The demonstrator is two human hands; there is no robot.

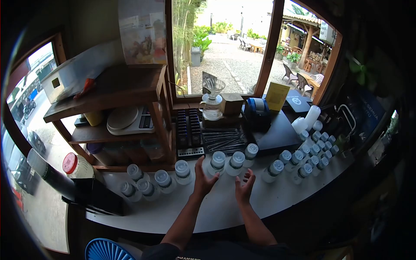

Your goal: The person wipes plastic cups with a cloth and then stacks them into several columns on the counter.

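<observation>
Two clear plastic bottles with dark labels stand side by side on the white counter (208, 208), a left one (217, 164) and a right one (235, 164). My left hand (203, 180) is at the near left of the left bottle, thumb and fingers spread, with the thumb overlapping its lower part in this view. My right hand (245, 186) is just in front and to the right of the right bottle, fingers apart and curved, holding nothing. Another bottle (250, 154) stands right behind that pair. A further bottle (183, 172) is left of my left hand.
More bottles (164, 182) cluster at left, and several others (299, 158) fill the right. Behind are a wooden shelf (108, 93) with a scale (130, 119), a glass coffee server (211, 108), a black box (277, 132) and a blue-black printer (258, 113). A blue stool (106, 250) sits below the counter.
</observation>
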